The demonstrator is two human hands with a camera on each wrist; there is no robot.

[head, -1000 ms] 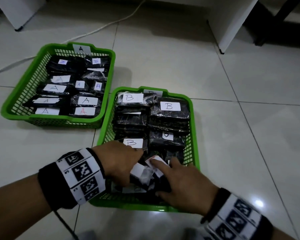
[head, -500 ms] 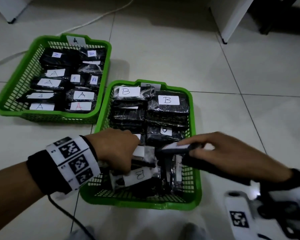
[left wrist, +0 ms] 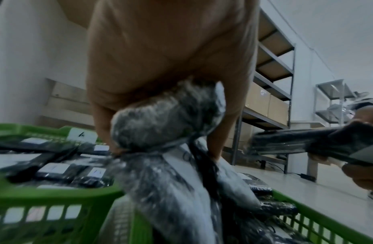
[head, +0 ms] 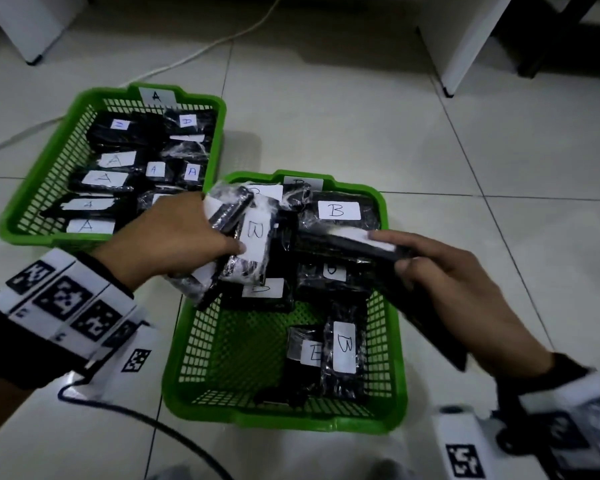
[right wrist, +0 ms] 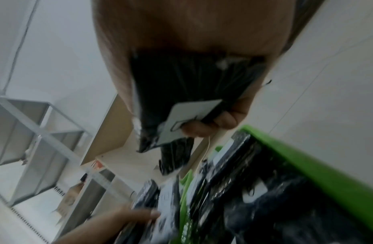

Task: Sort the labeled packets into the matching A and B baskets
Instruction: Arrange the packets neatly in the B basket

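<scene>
Both hands are loaded over the B basket (head: pixel 394 348) — my left hand (head: pixel 174 237) clutches a bundle of packets (head: pixel 243 237), my right hand (head: pixel 454 289) pinches one flat packet (head: pixel 347 245), long axis pointing left toward the A basket (head: pixel 32 188), which I judge nearer my left.

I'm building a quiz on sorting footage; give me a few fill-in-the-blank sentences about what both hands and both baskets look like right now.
1. Both baskets are coloured ____.
2. The left hand grips a bundle of packets whose facing label reads ____.
3. The right hand holds a packet above the basket tagged ____.
4. The basket farther to the left carries the tag ____.

Missing words: green; B; B; A
</scene>
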